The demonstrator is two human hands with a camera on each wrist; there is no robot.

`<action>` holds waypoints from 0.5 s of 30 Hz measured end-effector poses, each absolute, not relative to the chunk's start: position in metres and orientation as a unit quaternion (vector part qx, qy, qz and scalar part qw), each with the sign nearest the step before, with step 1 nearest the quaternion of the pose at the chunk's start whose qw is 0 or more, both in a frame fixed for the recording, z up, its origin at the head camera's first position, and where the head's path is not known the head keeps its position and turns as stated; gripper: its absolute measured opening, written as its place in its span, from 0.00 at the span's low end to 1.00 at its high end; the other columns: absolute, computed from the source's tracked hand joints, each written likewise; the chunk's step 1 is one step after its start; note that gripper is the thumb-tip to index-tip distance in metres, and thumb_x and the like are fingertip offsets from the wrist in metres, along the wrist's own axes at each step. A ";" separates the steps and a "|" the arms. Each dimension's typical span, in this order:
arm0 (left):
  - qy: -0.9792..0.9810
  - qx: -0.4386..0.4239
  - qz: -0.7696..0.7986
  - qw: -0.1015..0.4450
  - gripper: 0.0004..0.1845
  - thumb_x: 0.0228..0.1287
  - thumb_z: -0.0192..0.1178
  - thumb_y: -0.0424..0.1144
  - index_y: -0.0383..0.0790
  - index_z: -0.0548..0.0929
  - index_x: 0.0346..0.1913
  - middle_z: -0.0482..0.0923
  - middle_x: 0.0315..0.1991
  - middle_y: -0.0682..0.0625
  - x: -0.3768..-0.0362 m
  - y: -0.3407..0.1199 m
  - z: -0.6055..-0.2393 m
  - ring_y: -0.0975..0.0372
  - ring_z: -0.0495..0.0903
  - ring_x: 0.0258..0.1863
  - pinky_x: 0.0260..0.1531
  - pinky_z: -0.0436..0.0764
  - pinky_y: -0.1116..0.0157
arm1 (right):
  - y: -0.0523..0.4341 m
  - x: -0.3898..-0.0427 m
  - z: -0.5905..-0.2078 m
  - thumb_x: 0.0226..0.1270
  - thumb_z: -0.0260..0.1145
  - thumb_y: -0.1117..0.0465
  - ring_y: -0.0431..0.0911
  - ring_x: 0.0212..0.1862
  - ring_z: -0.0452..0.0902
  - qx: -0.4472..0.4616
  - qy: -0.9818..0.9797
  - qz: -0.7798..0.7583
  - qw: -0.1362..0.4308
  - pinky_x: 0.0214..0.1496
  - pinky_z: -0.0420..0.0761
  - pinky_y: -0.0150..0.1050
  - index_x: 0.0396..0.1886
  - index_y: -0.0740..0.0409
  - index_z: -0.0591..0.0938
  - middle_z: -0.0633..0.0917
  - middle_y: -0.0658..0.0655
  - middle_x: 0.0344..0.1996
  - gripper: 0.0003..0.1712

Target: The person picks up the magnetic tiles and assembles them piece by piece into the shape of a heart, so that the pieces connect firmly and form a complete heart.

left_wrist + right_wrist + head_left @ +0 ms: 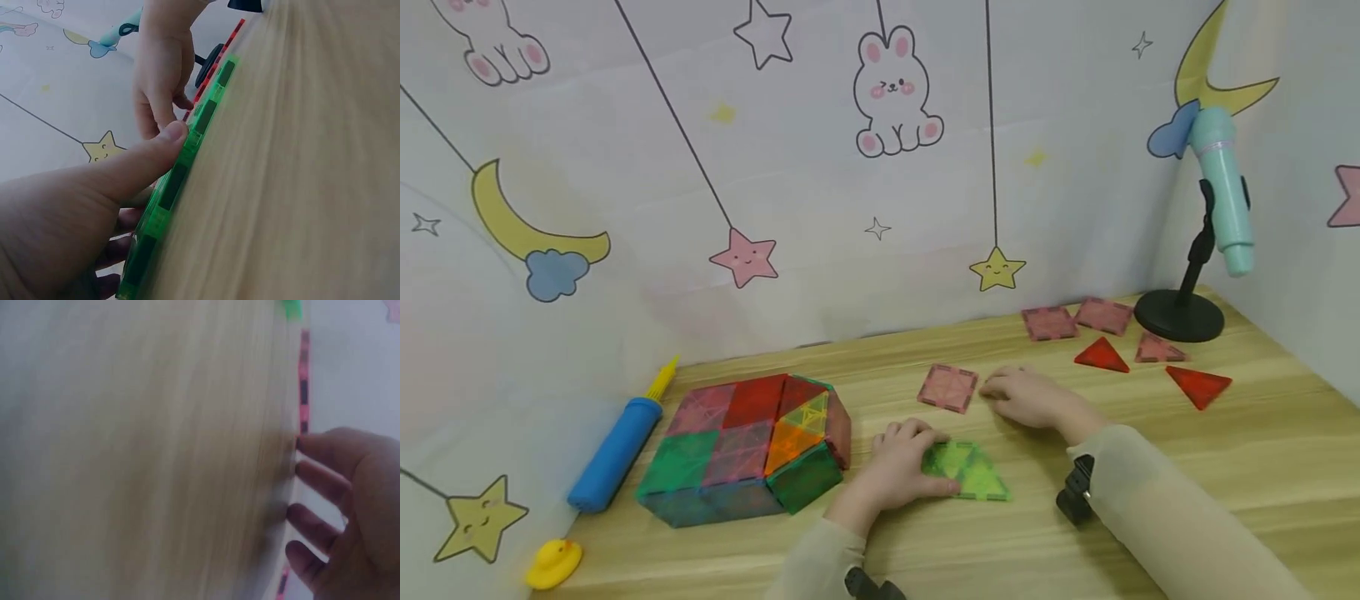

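Observation:
My left hand (pixel 898 468) holds a light green piece of joined magnetic tiles (pixel 973 472) lying low over the table. Its thumb (pixel 159 147) is along the near edge, with the fingers curled at the left and far side. My right hand (pixel 1026 396) is on the table further back, fingers loosely bent and spread. Its fingertips (pixel 302 444) come right up to the edge of a pink square tile (pixel 948 388). To the left of my left hand stands a box-like block (pixel 741 450) built of red, pink, green, orange and yellow tiles.
Pink squares (pixel 1049 323), red triangles (pixel 1198 386) and a pink triangle (pixel 1159 348) lie at the back right. Behind them stands a mint microphone (pixel 1223 183) on a black stand. A blue pump (pixel 616 454) and a yellow rubber duck (pixel 554 563) are at the left edge.

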State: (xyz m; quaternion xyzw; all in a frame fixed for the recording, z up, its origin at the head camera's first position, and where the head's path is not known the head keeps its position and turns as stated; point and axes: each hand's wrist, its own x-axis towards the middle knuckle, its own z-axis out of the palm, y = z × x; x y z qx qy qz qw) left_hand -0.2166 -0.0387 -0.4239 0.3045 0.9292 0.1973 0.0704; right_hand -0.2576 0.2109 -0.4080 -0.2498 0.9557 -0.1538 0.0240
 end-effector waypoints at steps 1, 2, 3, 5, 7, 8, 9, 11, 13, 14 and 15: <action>0.929 0.303 0.201 0.072 0.36 0.49 0.65 0.64 0.50 0.75 0.60 0.67 0.55 0.53 -0.215 -0.041 -0.423 0.54 0.63 0.55 0.53 0.61 0.51 | 0.213 -0.256 -0.407 0.66 0.57 0.64 0.60 0.60 0.67 -0.241 0.958 -0.154 0.019 0.63 0.57 0.60 0.56 0.62 0.78 0.75 0.64 0.56 0.19; 0.928 0.301 0.206 0.075 0.36 0.49 0.66 0.63 0.48 0.75 0.59 0.68 0.54 0.52 -0.213 -0.043 -0.422 0.55 0.64 0.54 0.53 0.62 0.52 | 0.214 -0.254 -0.406 0.66 0.58 0.63 0.60 0.59 0.68 -0.234 0.959 -0.159 0.012 0.62 0.58 0.60 0.54 0.62 0.79 0.76 0.64 0.54 0.18; 0.927 0.299 0.213 0.076 0.36 0.48 0.67 0.62 0.46 0.75 0.57 0.68 0.52 0.52 -0.212 -0.046 -0.422 0.55 0.64 0.53 0.53 0.62 0.53 | 0.213 -0.251 -0.405 0.66 0.58 0.62 0.61 0.59 0.68 -0.232 0.959 -0.164 0.009 0.62 0.59 0.60 0.54 0.62 0.79 0.76 0.65 0.54 0.18; 0.926 0.296 0.221 0.075 0.35 0.47 0.69 0.60 0.43 0.75 0.55 0.68 0.50 0.51 -0.211 -0.050 -0.420 0.56 0.64 0.51 0.53 0.63 0.55 | 0.209 -0.247 -0.404 0.67 0.59 0.60 0.61 0.59 0.67 -0.242 0.955 -0.171 0.002 0.62 0.59 0.60 0.57 0.64 0.77 0.76 0.66 0.55 0.21; 0.925 0.299 0.226 0.068 0.34 0.47 0.70 0.59 0.42 0.73 0.53 0.69 0.48 0.51 -0.211 -0.053 -0.419 0.56 0.66 0.50 0.54 0.63 0.55 | 0.200 -0.245 -0.404 0.67 0.58 0.58 0.62 0.60 0.66 -0.261 0.950 -0.172 0.002 0.62 0.59 0.60 0.60 0.64 0.74 0.74 0.66 0.57 0.24; 0.924 0.300 0.227 0.066 0.34 0.47 0.70 0.58 0.42 0.73 0.52 0.70 0.47 0.51 -0.211 -0.053 -0.419 0.57 0.66 0.49 0.54 0.63 0.56 | 0.197 -0.246 -0.405 0.67 0.59 0.57 0.62 0.61 0.66 -0.270 0.948 -0.167 0.003 0.62 0.59 0.60 0.61 0.65 0.73 0.73 0.66 0.58 0.25; 0.923 0.302 0.230 0.065 0.33 0.47 0.70 0.58 0.43 0.72 0.52 0.71 0.47 0.51 -0.211 -0.053 -0.419 0.58 0.67 0.49 0.54 0.64 0.56 | 0.193 -0.246 -0.405 0.67 0.58 0.56 0.62 0.61 0.65 -0.274 0.948 -0.160 0.007 0.61 0.59 0.60 0.62 0.64 0.73 0.72 0.66 0.59 0.26; 0.920 0.304 0.241 0.066 0.33 0.47 0.70 0.57 0.43 0.71 0.52 0.71 0.46 0.51 -0.211 -0.053 -0.420 0.59 0.68 0.48 0.53 0.65 0.58 | 0.190 -0.247 -0.406 0.66 0.59 0.56 0.63 0.60 0.65 -0.271 0.952 -0.142 0.008 0.61 0.60 0.60 0.62 0.62 0.73 0.71 0.65 0.61 0.27; 0.913 0.296 0.271 0.078 0.33 0.50 0.70 0.55 0.43 0.70 0.55 0.70 0.47 0.51 -0.209 -0.053 -0.421 0.59 0.69 0.48 0.52 0.68 0.59 | 0.192 -0.249 -0.409 0.65 0.59 0.56 0.64 0.59 0.66 -0.254 0.959 -0.124 -0.001 0.60 0.62 0.59 0.61 0.60 0.75 0.72 0.64 0.60 0.25; 0.908 0.288 0.293 0.085 0.32 0.52 0.69 0.53 0.42 0.70 0.56 0.69 0.47 0.50 -0.208 -0.053 -0.422 0.58 0.69 0.48 0.51 0.69 0.59 | 0.196 -0.249 -0.410 0.65 0.59 0.57 0.64 0.59 0.66 -0.246 0.962 -0.119 -0.008 0.59 0.63 0.59 0.59 0.59 0.76 0.73 0.63 0.60 0.24; 0.902 0.279 0.317 0.089 0.31 0.54 0.68 0.51 0.42 0.70 0.57 0.68 0.48 0.49 -0.207 -0.053 -0.423 0.58 0.69 0.49 0.50 0.70 0.59 | 0.202 -0.250 -0.411 0.65 0.59 0.58 0.64 0.58 0.67 -0.238 0.964 -0.116 -0.013 0.59 0.63 0.59 0.58 0.59 0.77 0.73 0.63 0.59 0.22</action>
